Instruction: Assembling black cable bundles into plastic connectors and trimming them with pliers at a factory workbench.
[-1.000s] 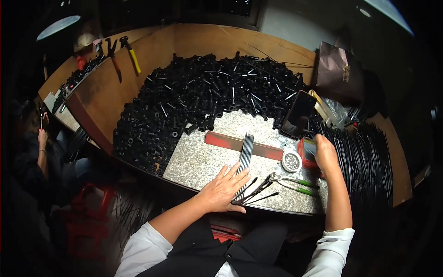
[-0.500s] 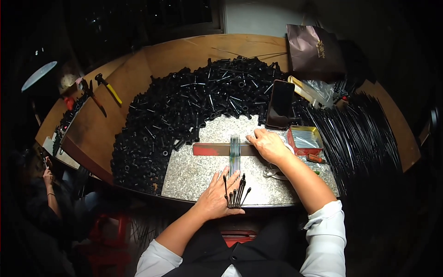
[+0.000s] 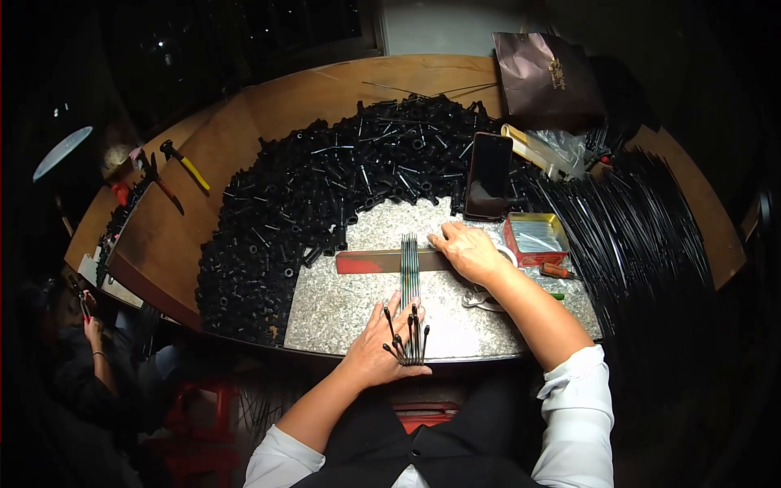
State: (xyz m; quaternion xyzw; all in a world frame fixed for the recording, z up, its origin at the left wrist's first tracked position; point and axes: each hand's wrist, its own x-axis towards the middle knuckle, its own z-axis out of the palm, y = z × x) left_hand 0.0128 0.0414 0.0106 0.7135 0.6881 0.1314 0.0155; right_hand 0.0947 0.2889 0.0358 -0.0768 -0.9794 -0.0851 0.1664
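Note:
A bundle of thin metal rods [image 3: 409, 268] lies across a flat red and brown bar [image 3: 366, 262] on a speckled stone slab [image 3: 325, 313]. The rods' near ends bend upward, tipped with black knobs [image 3: 413, 321] that lean different ways. Over the near part of the bundle lies my left hand [image 3: 378, 346], its fingers across the rods and its thumb by the bent ends. My right hand [image 3: 468, 250] has curled fingers on the right part of the bar, hiding that end. Beside its wrist are a white ring [image 3: 508, 255], partly covered, and pliers [image 3: 480, 300].
Black tubular parts [image 3: 325, 179] are heaped behind the slab. A phone [image 3: 490, 175] leans there. At right are a red tin [image 3: 537, 237] of thin pieces, an orange-handled tool [image 3: 556, 270] and many black rods [image 3: 626, 220]. A co-worker's hand [image 3: 93, 332] holds a tool at far left.
The knobbed rod ends have swung left, several now leaning that way. My hands stay in nearly the same places. The whole view has shifted slightly.

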